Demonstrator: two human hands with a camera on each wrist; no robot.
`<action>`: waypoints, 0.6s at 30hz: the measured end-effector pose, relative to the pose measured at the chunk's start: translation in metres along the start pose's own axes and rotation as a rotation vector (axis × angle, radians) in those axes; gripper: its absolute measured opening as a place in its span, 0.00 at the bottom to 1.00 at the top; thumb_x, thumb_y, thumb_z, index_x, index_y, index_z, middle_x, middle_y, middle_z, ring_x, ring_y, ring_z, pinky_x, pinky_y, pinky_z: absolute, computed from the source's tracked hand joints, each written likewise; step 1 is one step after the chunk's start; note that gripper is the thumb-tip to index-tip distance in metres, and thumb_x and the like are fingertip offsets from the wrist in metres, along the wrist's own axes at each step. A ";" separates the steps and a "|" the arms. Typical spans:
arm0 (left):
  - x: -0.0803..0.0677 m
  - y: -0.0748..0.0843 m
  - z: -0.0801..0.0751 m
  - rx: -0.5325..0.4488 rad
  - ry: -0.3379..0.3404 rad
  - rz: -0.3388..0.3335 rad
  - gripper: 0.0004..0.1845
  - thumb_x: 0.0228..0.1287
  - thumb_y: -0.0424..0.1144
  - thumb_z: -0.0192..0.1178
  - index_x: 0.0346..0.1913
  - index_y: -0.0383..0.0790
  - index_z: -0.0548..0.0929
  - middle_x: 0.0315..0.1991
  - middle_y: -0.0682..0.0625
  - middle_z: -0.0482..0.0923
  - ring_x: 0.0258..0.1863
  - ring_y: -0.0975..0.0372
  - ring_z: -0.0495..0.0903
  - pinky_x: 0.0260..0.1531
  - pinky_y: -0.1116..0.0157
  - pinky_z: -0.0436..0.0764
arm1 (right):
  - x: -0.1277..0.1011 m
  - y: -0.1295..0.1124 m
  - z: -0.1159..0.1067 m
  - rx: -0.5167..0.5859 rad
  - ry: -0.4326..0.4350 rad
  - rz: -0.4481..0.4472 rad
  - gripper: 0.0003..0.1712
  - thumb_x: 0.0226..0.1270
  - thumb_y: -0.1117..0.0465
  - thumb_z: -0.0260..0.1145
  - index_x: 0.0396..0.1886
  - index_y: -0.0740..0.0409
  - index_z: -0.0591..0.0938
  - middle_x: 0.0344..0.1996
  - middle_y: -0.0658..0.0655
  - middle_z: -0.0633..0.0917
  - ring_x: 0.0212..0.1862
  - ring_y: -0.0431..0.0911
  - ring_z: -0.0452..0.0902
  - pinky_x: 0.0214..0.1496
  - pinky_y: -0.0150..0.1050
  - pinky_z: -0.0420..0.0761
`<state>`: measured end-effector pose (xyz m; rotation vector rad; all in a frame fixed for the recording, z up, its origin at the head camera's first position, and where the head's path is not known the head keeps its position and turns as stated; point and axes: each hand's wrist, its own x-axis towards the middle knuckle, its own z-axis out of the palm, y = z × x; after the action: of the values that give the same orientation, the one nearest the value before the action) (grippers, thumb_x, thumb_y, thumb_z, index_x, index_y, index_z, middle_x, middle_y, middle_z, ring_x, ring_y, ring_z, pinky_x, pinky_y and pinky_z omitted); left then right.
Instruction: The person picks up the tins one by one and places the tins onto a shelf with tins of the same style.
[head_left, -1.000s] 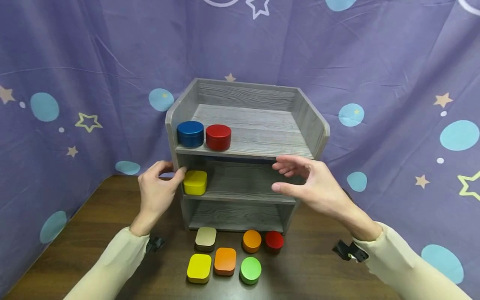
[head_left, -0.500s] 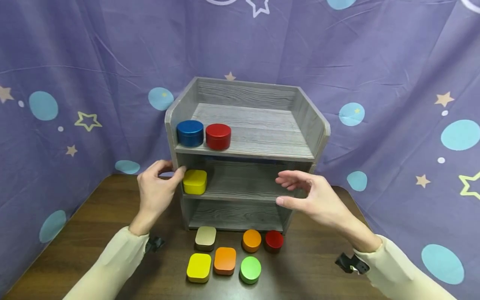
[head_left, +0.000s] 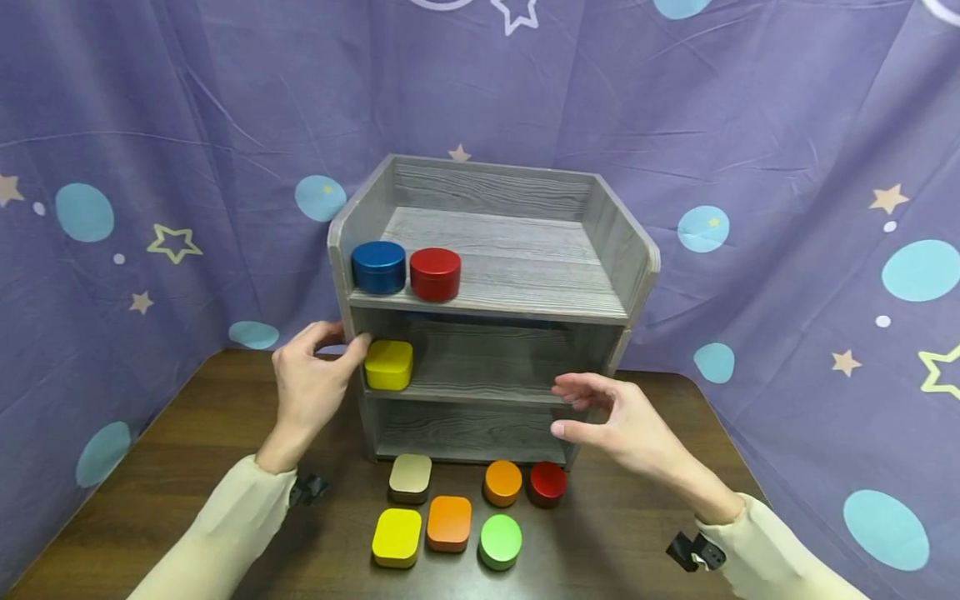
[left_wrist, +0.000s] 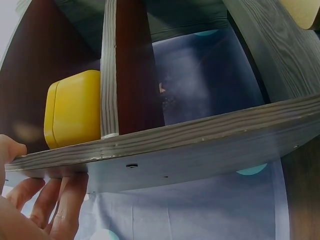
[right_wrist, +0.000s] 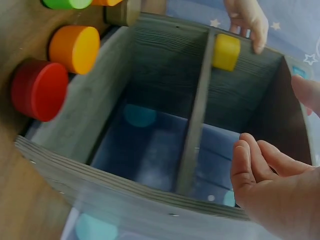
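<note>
The grey wooden shelf point(head_left: 487, 308) stands mid-frame on the brown table point(head_left: 187, 450), its left side panel gripped by the left hand point(head_left: 307, 387) as if to steady it, while the right hand point(head_left: 618, 412) hovers loosely spread, holding nothing, near its lower right corner.

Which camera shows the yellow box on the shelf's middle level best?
The head view: the yellow box sits whole and sharp at the middle shelf's left end. The left wrist view shows only part of it behind a board; the right wrist view shows it small and far off.
</note>
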<state>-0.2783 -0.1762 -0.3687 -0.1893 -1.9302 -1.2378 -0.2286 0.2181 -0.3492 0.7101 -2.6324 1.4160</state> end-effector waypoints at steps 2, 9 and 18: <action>0.000 0.000 0.000 -0.004 -0.001 0.000 0.08 0.61 0.33 0.78 0.38 0.30 0.92 0.36 0.36 0.91 0.35 0.83 0.81 0.37 0.87 0.79 | -0.002 0.006 0.003 -0.001 0.003 0.004 0.31 0.66 0.60 0.80 0.66 0.66 0.84 0.60 0.63 0.91 0.54 0.38 0.85 0.60 0.32 0.84; 0.002 0.001 -0.001 -0.010 -0.015 0.002 0.09 0.62 0.33 0.78 0.39 0.30 0.92 0.36 0.36 0.91 0.35 0.85 0.81 0.37 0.87 0.79 | -0.004 0.024 0.011 -0.014 0.010 0.024 0.30 0.65 0.60 0.81 0.65 0.66 0.85 0.57 0.61 0.92 0.52 0.37 0.85 0.59 0.32 0.85; 0.001 0.001 -0.002 -0.012 -0.022 -0.013 0.09 0.62 0.34 0.78 0.39 0.31 0.92 0.37 0.36 0.91 0.35 0.85 0.81 0.37 0.86 0.80 | -0.012 0.039 0.018 -0.005 -0.003 0.046 0.32 0.64 0.59 0.82 0.66 0.66 0.84 0.57 0.60 0.92 0.52 0.38 0.86 0.59 0.33 0.85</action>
<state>-0.2775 -0.1778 -0.3673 -0.1977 -1.9458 -1.2607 -0.2315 0.2264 -0.3927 0.6552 -2.6706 1.4198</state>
